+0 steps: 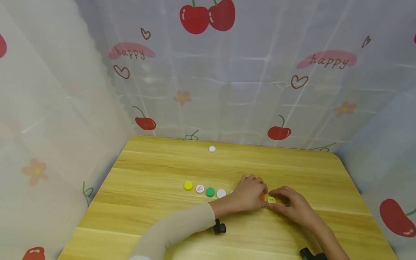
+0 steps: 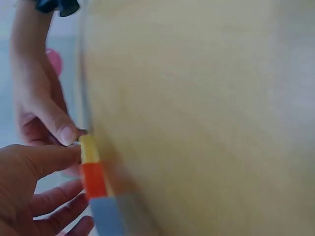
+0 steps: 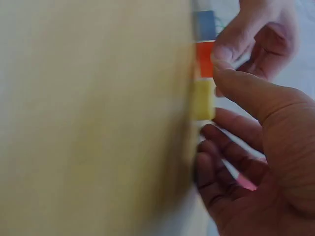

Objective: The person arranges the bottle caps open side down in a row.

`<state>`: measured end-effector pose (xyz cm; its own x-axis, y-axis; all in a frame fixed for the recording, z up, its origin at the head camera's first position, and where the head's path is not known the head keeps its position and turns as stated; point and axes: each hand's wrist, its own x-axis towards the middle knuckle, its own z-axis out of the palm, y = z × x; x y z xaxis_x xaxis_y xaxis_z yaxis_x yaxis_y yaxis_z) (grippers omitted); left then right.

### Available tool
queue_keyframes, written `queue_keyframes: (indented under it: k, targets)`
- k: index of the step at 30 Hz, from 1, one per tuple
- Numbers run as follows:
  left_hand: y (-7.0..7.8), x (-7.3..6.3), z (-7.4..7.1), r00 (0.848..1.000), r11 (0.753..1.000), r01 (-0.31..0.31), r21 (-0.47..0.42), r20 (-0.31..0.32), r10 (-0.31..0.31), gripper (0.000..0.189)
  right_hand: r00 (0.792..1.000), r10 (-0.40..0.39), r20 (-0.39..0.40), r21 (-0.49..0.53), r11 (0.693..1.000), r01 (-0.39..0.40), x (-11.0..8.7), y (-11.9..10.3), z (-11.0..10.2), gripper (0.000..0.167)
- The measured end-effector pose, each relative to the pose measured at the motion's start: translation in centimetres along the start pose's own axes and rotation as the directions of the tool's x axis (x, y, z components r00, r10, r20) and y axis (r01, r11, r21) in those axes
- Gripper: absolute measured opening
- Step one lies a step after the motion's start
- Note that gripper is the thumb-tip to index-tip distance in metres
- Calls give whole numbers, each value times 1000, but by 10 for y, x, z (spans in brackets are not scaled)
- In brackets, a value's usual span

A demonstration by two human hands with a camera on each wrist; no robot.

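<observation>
A row of bottle caps lies on the wooden table. My left hand (image 1: 249,193) reaches over the row and grips the orange bottle cap (image 1: 261,197) between thumb and fingers, hiding part of it. Around the yellow bottle cap (image 1: 271,200) at the row's right end, my right hand (image 1: 294,206) curves its thumb and forefinger. Both thumbs come close together, as the right wrist view shows. There the yellow cap (image 3: 204,98) stands against the orange cap (image 3: 204,59), with a grey-looking cap (image 3: 205,25) beyond.
Leftward the row continues with a white cap (image 1: 221,194), a green cap (image 1: 210,192), a white cap with a printed mark (image 1: 199,189) and another yellow cap (image 1: 188,186). One white cap (image 1: 212,149) lies near the back edge. Cherry-patterned curtains (image 1: 227,90) surround the wooden table (image 1: 156,177).
</observation>
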<state>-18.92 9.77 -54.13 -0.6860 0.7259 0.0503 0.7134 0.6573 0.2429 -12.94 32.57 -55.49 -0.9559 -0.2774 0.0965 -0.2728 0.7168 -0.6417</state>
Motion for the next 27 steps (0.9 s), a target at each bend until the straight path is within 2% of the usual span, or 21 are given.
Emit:
queue_keyframes:
  k: [5,8,10,12,18,21,23,25,27]
  targets:
    - [-31,-17,-17,996,988,50,-149,-61,-60,33,996,48,69,69,996,-53,24,-13,-1,38]
    - [-58,-26,-28,986,960,104,-261,-96,-133,31,996,38,76,102,994,-45,44,-22,3,39]
    - [-78,-31,-35,977,920,138,-366,-105,-188,28,996,38,81,136,990,-48,59,-26,7,39]
    - [-97,-34,-43,966,869,164,-466,-101,-236,28,995,26,93,165,985,-42,75,-29,11,40]
    - [-151,-30,-63,939,742,168,-649,-125,-321,34,985,2,172,224,974,-41,131,-39,23,42]
    - [-175,-29,-63,908,670,198,-715,-124,-401,35,976,-4,216,223,974,-46,158,-48,33,43]
    - [-189,-29,-61,880,642,235,-730,-121,-459,35,971,-12,240,211,977,-40,174,-54,41,44]
    - [-201,-30,-58,853,628,276,-728,-116,-509,36,968,-2,249,212,976,-53,189,-60,50,45]
    - [-210,-31,-57,835,634,310,-708,-115,-537,39,970,15,241,223,972,-70,203,-64,58,45]
